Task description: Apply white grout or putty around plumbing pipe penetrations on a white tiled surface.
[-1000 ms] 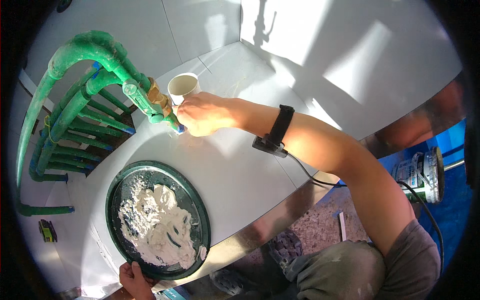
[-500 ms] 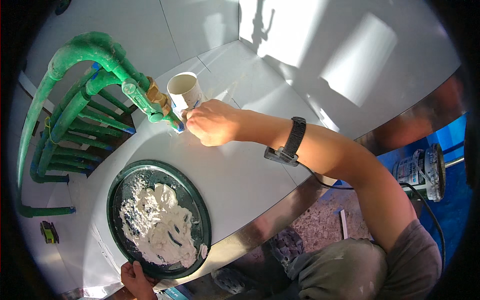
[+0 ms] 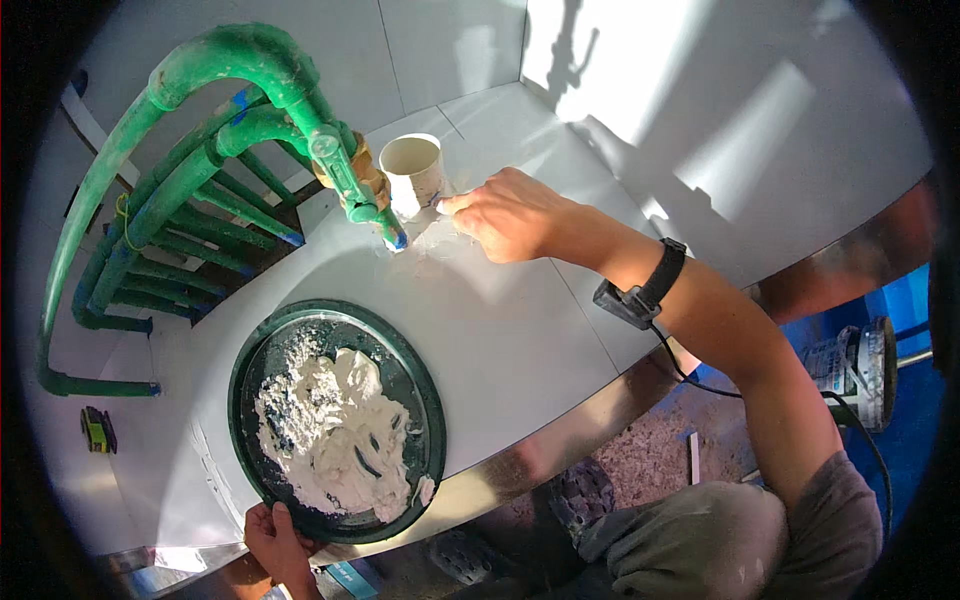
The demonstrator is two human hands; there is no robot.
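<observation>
A short white pipe stub [image 3: 416, 180] stands upright from the grey panel, smeared whitish around its foot. My right hand [image 3: 508, 215] is closed beside it, a finger pointing at the lower right side of the stub. Whether that hand pinches something small cannot be made out. Near the panel's front edge lies a round dark-green tray [image 3: 435, 430] bearing wet off-white paste [image 3: 345, 450] and dry powder. With the thumb on top, my left hand [image 3: 280, 545] grips the tray's near rim; its other fingers are partly hidden.
Left of the stub, green pipes [image 3: 225, 60] arch over the panel, with a valve [image 3: 340, 170] near my right hand. A small green-and-black tool [image 3: 98, 430] lies far left. A bucket [image 3: 850, 372] stands at right. A black cable [image 3: 700, 383] trails from my wrist strap.
My right hand has moved from in front of the stub's foot to its right side. The left hand still holds the tray rim. The whole view has shifted slightly.
</observation>
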